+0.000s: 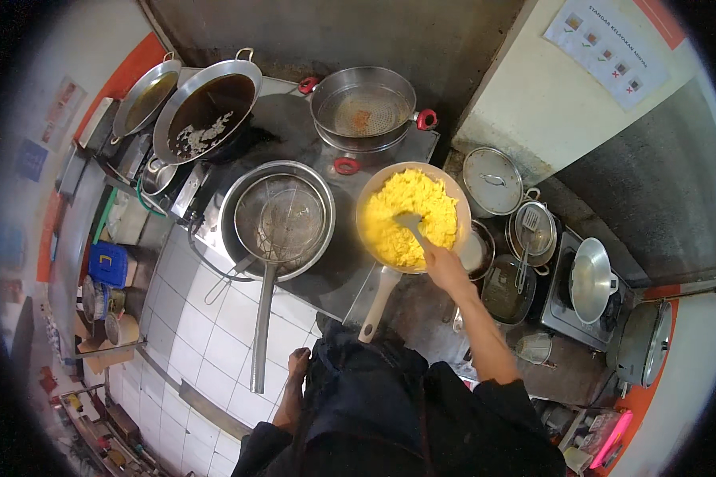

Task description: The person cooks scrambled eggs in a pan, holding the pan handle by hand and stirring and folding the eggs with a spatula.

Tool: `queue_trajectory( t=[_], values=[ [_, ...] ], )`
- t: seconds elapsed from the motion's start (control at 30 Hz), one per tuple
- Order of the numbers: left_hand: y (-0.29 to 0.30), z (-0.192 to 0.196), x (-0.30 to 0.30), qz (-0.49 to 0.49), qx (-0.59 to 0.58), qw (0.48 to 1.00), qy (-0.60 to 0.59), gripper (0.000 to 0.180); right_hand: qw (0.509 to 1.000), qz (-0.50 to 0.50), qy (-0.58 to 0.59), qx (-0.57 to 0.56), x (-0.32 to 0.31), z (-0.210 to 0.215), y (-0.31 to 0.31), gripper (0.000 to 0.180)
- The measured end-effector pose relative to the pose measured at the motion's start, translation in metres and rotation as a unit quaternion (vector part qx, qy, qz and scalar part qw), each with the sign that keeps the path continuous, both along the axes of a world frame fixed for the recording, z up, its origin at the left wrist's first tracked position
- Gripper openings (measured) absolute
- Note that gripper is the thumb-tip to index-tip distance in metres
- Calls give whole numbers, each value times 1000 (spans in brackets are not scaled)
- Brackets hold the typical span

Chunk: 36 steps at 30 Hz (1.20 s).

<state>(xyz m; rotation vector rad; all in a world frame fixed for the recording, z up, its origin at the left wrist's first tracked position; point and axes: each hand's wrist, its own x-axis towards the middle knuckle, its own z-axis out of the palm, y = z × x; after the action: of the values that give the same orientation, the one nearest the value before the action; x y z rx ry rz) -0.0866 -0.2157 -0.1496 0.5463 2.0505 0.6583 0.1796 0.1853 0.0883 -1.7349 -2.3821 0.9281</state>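
A frying pan (pixel 367 208) with a pale handle sits on the steel stove top and is full of yellow scrambled egg (pixel 412 216). My right hand (pixel 445 266) is closed on the handle of a spatula (pixel 411 223), whose blade is down in the egg near the pan's middle. My left hand (pixel 297 364) hangs low by my side, near the tiled counter edge, holding nothing; its fingers look loosely curled.
A wire skimmer rests in a steel bowl (pixel 277 219) left of the pan. A dark wok (pixel 207 111) and a second pan (pixel 145 97) stand at back left, a strainer pot (pixel 363 107) behind. Lidded pots (pixel 492 181) and a small wok (pixel 593 280) crowd the right.
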Motion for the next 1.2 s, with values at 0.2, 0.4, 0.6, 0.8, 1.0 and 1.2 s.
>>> queue_trajectory(
  t=[0.2, 0.4, 0.6, 0.8, 1.0, 1.2],
  values=[
    [0, -2, 1, 82, -28, 995, -45, 39, 990, 41, -125, -48, 51, 47, 17, 44],
    [16, 7, -7, 16, -24, 999, -30, 41, 998, -34, -55, 27, 12, -56, 37, 40],
    [14, 3, -2, 91, -42, 993, -57, 39, 994, 92, -42, -35, 37, 33, -1, 39],
    [17, 20, -3, 62, -34, 996, -50, 39, 999, -29, -37, 20, 33, -10, 47, 36],
    [5, 6, -4, 68, -44, 995, -65, 37, 996, 24, 54, -62, 14, 5, -2, 37],
    [-7, -14, 0, 91, -33, 994, -42, 38, 926, -217, 186, -246, 76, 66, -4, 42]
  ],
)
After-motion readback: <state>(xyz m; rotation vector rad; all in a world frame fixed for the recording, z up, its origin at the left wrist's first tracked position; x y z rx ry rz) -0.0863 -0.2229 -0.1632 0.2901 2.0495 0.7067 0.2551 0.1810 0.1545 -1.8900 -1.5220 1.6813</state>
